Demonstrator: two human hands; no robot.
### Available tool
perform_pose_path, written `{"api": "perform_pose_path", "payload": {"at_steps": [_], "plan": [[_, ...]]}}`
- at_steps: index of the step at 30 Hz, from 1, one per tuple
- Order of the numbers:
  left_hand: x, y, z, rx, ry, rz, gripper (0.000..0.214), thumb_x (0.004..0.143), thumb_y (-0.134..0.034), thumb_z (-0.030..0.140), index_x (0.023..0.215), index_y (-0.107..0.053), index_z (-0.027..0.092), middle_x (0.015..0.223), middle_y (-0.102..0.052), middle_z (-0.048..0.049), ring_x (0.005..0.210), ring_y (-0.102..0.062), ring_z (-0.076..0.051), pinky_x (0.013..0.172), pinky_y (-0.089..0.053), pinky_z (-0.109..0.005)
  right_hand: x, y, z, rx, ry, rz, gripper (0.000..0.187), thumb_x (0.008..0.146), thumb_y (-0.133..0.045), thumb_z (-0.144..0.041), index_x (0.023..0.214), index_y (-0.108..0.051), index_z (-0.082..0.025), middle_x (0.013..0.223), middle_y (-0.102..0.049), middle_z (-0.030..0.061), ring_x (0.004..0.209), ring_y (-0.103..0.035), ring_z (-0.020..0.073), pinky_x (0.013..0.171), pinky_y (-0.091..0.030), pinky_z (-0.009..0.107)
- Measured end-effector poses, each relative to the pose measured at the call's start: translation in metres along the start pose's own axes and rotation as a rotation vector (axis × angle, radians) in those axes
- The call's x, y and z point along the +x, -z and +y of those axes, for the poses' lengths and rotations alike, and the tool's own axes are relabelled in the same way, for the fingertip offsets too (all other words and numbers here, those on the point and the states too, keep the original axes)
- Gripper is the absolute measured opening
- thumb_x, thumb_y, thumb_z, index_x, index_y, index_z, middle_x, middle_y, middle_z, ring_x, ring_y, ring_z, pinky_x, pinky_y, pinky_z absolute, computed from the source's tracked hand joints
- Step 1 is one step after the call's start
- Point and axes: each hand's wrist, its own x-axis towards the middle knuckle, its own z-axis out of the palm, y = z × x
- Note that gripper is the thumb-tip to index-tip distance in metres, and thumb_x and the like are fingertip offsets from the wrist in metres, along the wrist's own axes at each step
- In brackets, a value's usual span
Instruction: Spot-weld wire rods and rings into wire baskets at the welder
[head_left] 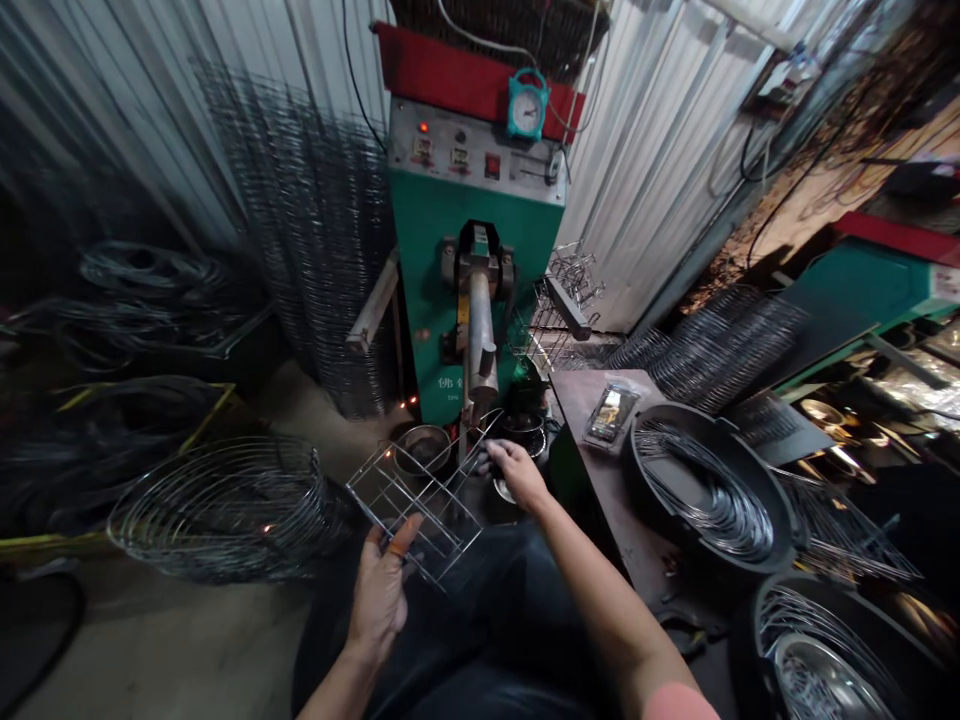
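A wire rack of crossed metal rods is held tilted in front of the green spot welding machine. My left hand grips its near left edge, thumb on top of the wires. My right hand has its fingers pinched together at the rack's far right corner, just below the machine's electrode arm. Whether the fingers hold the rack or a separate small wire there is too small to tell. Several orange sparks fly around the rack and the arm's lower end.
Wire hoops are piled at the left, before tall stacks of wire grids. On the right, a side table bears a phone and a black pan of wire rings. Another pan holds a metal bowl.
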Motion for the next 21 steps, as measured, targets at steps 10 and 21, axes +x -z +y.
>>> {"api": "perform_pose_path", "payload": {"at_steps": [10,21], "plan": [[0.005,-0.004,-0.001,-0.014,-0.039,0.03,0.045,0.049,-0.078,0.038,0.085,-0.055,0.024,0.097,-0.06,-0.0002,0.097,-0.055,-0.022,0.067,-0.047,-0.032,-0.063,-0.004,0.022,-0.378,0.054,-0.206,0.02,0.074,-0.061,-0.038,0.079,-0.068,-0.02,0.064,-0.059,-0.0029,0.063,-0.052,0.0113,0.064,-0.04,0.022],[0.006,0.007,0.004,0.056,-0.015,-0.028,0.041,0.049,-0.076,0.037,0.082,-0.057,0.023,0.093,-0.06,-0.0004,0.092,-0.056,-0.021,0.058,-0.044,-0.026,-0.075,-0.013,0.029,-0.329,0.069,-0.178,0.02,0.075,-0.059,-0.037,0.074,-0.067,-0.019,0.062,-0.059,-0.0032,0.061,-0.052,0.0112,0.065,-0.041,0.023]]}}
